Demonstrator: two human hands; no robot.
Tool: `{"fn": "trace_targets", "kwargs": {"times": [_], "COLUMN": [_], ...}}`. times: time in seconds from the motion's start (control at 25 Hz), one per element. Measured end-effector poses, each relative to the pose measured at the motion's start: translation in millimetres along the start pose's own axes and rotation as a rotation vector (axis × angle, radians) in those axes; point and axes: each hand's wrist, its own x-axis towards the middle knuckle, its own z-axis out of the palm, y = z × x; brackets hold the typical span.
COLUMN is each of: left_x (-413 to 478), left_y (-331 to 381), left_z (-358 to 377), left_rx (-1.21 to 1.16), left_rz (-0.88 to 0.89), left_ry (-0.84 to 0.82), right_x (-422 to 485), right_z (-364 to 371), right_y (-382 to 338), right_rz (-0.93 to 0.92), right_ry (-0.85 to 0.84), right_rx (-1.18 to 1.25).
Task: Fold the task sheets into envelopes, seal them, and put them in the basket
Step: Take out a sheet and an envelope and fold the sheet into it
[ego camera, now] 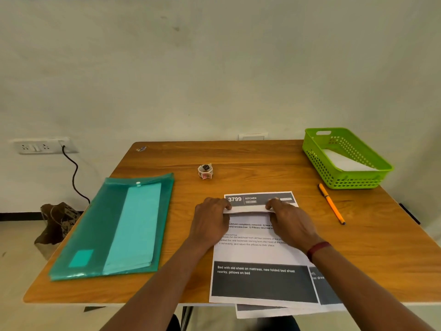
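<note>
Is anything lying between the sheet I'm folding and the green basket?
Only the orange pen, lying flat on the table between the sheet and the green basket. Because the pen is so low, the sheet should clear it if lifted over.

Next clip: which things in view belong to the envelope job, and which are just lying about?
Job: left hand and right hand, pinching a fold in the top sheet; spare sheets underneath; sticker roll; green basket holding white paper.
Lying about: orange pen; green folder; wall socket and cable; bag on the floor.
</note>
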Motion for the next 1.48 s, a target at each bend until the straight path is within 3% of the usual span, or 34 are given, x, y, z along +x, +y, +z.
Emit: {"fn": "trace_targets", "kwargs": {"times": [0.44,0.84,1.16,1.48], "left_x": [-20.4,-21.2,-22.2,-23.2], "left_y": [-1.8,3.2,-1.8,-2.6], "left_z": [21.4,21.7,21.2,18.5], "left_rx": [0.288,0.365,0.327,0.264], "left_rz": [0.098,0.128,-0.022,-0.005], "left_ry": [-0.292,-0.363,-0.365,-0.306], "right_x": [-21.3,-16.5,-21.1,-17.6], "right_z": [17.0,33.7,31.2,18.6], "right_y": [-5.9,-45.9,-22.8,0.9], "right_rz": [-0.033,-0.076,-0.008,0.023], "right_ry": [-0.352,-0.335,-0.326,-0.359], "right_rx": [-0.098,-0.111,-0.070,-0.047]}}
